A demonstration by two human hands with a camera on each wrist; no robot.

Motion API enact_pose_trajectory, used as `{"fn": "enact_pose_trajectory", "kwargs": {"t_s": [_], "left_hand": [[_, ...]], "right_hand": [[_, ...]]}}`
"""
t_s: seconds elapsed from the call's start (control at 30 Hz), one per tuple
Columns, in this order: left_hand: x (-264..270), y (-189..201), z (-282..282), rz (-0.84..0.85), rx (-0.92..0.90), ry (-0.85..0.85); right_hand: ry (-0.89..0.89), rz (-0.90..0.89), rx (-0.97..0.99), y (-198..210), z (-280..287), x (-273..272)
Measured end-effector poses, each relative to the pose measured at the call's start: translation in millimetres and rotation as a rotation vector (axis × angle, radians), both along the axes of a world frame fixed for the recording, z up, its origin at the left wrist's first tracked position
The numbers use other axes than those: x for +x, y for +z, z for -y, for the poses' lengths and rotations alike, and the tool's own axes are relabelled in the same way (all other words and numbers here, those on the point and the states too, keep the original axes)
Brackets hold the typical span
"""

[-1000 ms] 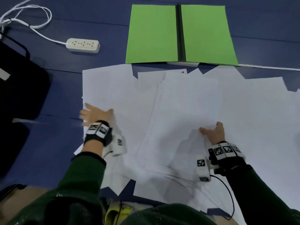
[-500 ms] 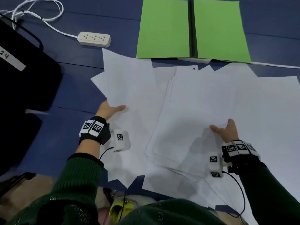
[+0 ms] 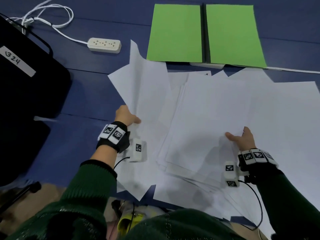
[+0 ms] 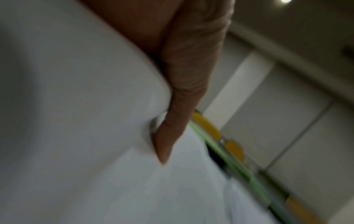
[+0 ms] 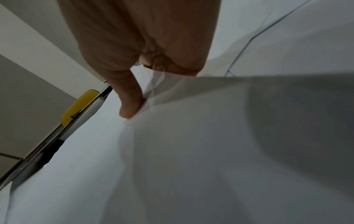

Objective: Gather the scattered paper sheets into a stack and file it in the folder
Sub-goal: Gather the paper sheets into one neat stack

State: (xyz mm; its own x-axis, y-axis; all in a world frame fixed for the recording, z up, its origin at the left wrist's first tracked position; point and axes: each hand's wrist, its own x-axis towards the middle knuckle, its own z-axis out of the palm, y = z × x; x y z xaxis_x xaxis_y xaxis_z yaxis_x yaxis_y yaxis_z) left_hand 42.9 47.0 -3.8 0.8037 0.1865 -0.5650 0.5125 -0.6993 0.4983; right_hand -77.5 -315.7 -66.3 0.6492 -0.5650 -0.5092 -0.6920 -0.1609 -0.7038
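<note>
On blue floor [image 3: 90,94], paper sheets [image 3: 216,110] below green folder [image 3: 174,32].

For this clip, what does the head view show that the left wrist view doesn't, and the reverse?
Head only: the whole layout, with the open green folder at the far side, the power strip, a black bag on the left, the loose stack in the middle, and the right hand gripping that stack's near corner.
Left wrist only: a close look at a finger pressed against the curved sheet, plus blurred yellow shapes beyond the table.
Both: the left hand holding a lifted white sheet, and a sliver of green.
</note>
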Motion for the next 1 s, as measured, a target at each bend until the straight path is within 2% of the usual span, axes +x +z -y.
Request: {"fn": "enact_pose_trajectory", "kwargs": {"t_s": [0.1,0.2,0.37,0.57,0.67,0.77,0.87,1.0], "left_hand": [[-1,33,-12,0.071,-0.066,0.002],[1,84,-22,0.236,-0.148,-0.081],[4,166,-36,0.471,-0.402,-0.152],[49,208,-54,0.496,-0.581,-0.189],[29,222,2,0.438,-0.854,-0.172],[15,195,55,0.393,-0.953,-0.174],[12,133,87,0.239,-0.892,-0.118],[0,49,117,-0.03,-0.775,-0.01]], "right_hand": [[-0.026,0.003,0.079,2,-2,0],[-0.016,0.003,0.123,1,-4,1],[-0.033,0.019,0.167,7,-7,3],[0.012,0.028,0.15,4,-1,-6],[-0.005,0.05,0.209,5,0,-14],[-0.082,0.18,0.278,6,1,-20],[-0.24,0.32,0.332,9,2,-31],[-0.541,0.444,0.557,13,9,-40]]}}
